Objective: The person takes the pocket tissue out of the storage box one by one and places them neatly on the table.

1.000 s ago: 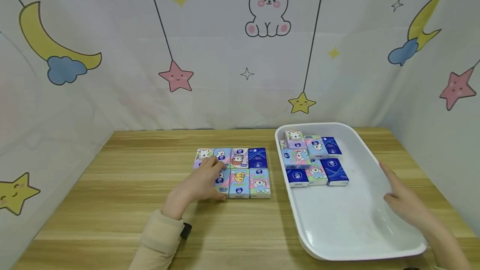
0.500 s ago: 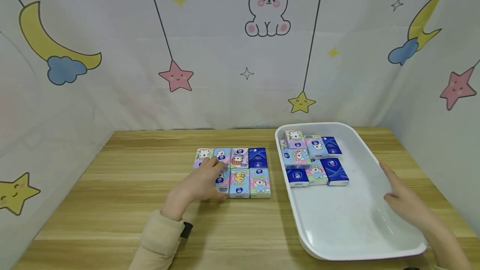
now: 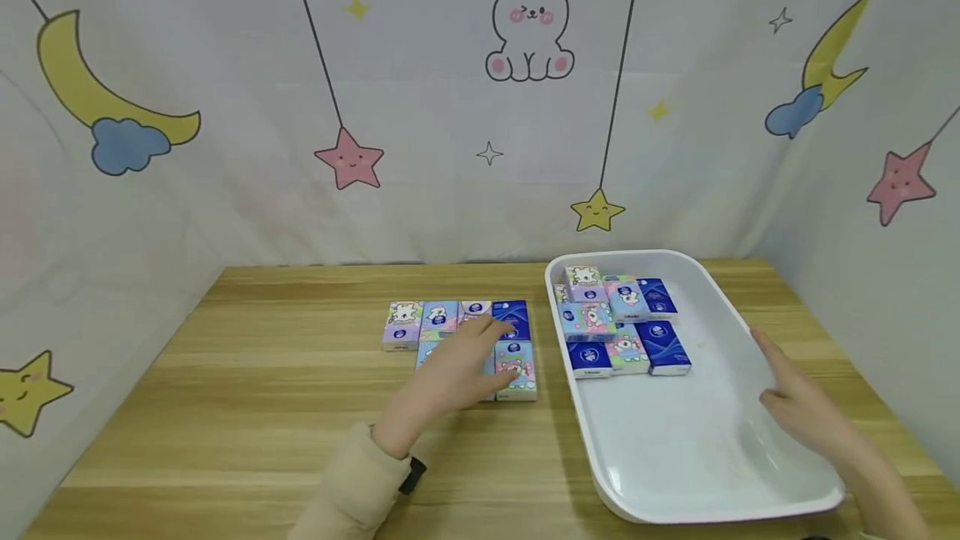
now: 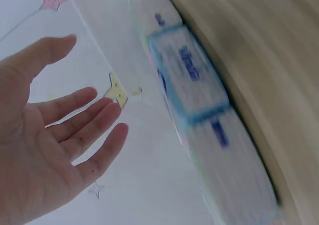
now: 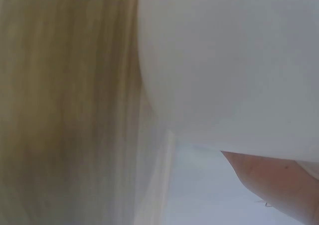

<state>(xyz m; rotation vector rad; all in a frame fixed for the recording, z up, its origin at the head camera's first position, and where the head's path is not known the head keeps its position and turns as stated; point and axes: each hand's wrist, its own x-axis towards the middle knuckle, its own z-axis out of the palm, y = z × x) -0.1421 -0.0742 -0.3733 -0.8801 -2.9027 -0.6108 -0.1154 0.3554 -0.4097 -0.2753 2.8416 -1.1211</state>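
Small tissue packs (image 3: 402,327) lie in two touching rows on the wooden table, a dark blue one (image 3: 513,315) at the back right corner. Over the front row hovers my left hand (image 3: 450,373), fingers apart; the left wrist view shows that hand (image 4: 65,135) holding nothing, beside the blurred pack ends (image 4: 192,75). My right hand (image 3: 806,411) grips the right rim of the white tray (image 3: 690,440), its thumb on the inner side. In the right wrist view the tray wall (image 5: 229,70) hides most of that hand.
More tissue packs (image 3: 663,347), some stacked, fill the tray's back left part. The table (image 3: 225,407) extends left of the rows. Behind stands a pale curtain (image 3: 420,215) with printed stars, moons and a rabbit.
My left hand has let go of the front row's left end and moved right, above its other packs. The head view has shifted slightly. My right hand stays at the tray rim.
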